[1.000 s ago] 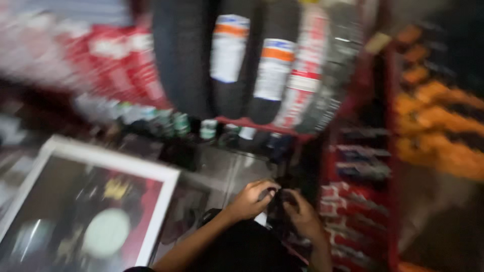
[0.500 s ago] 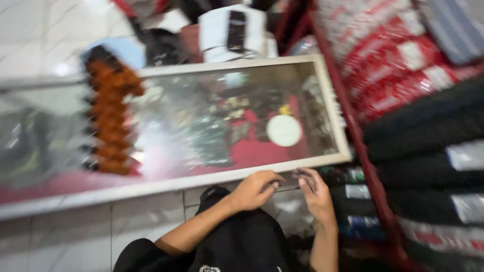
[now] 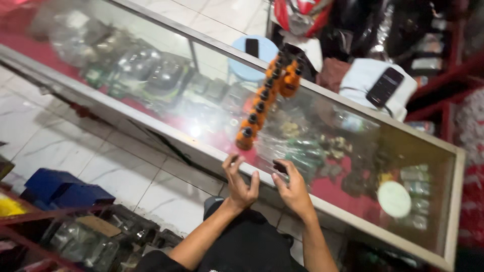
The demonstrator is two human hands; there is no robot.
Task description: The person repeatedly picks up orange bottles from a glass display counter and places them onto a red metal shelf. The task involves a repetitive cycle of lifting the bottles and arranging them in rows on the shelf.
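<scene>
My left hand (image 3: 240, 182) is raised over the near edge of a glass display counter (image 3: 322, 214), fingers spread and holding nothing. Just to its right, my right hand (image 3: 294, 190) pinches a small dark object (image 3: 279, 166) between thumb and fingers; what the object is cannot be made out. The two hands are a little apart, both over the counter's pale frame. A row of orange bottles with black caps (image 3: 263, 99) lies on the glass just beyond my left hand. My dark-clothed lap shows below the wrists.
Inside the case are small packaged parts and a round white disc (image 3: 394, 199). A black phone (image 3: 385, 86) rests on a white bundle behind the counter. A light blue stool (image 3: 242, 63) stands beyond. Blue boxes (image 3: 60, 189) and shelves sit at lower left on the tiled floor.
The view swung from tyres on racks down to the glass counter. My hands, held together on a small dark thing before, have come apart, with the left hand's fingers spread.
</scene>
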